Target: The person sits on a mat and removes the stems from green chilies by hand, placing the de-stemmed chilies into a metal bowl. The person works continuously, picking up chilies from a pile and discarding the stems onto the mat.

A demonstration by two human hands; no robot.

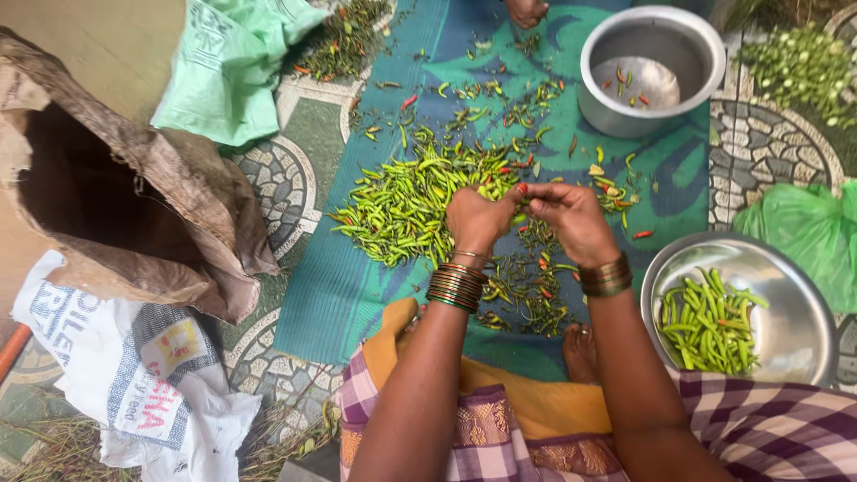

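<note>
Clearly the work sits on the blue-green mat (357,295), where the big heap of green chillies (406,201) lies just beyond and to the left of both hands. Right of the right hand (571,219), the steel plate (803,330) holds plucked pods; discarded stems (527,290) lie beneath the wrists. Both hands pinch one chilli (518,190) between them, the left hand (478,221) gripping its body. Snapping the stalk cleanly probably calls for a short twist at the cap.

A brown sack (116,192) lies beside a green bag (228,67).
</note>
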